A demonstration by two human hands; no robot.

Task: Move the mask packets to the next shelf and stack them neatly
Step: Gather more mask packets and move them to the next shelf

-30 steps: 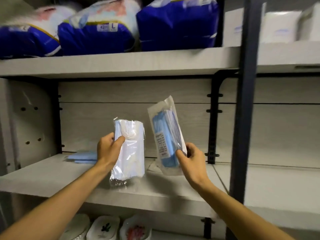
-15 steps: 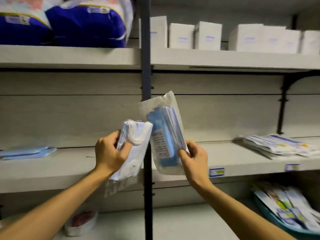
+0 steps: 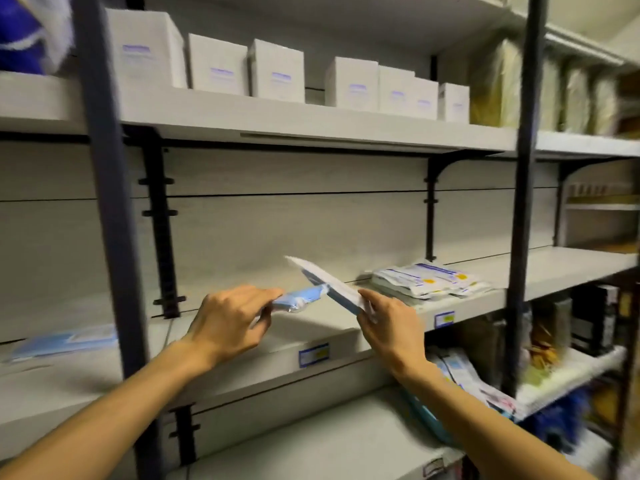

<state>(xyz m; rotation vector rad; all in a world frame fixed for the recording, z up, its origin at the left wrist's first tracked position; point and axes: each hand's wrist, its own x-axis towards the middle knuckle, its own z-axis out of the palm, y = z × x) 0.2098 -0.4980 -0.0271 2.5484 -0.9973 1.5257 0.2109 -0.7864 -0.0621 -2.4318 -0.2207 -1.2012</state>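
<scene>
Mask packets: left hand [image 3: 228, 320] pinches blue packet [image 3: 299, 301] | right hand [image 3: 388, 323] pinches tilted packet [image 3: 329, 284] | slick film could slip, skewing the stack [image 3: 429, 280]

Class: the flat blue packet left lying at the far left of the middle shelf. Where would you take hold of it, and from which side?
Blue packet: it lies flat on the shelf, so pinch its front edge, coming in from the open front, thumb on top. A judgement only; the packet is blurred.
</scene>
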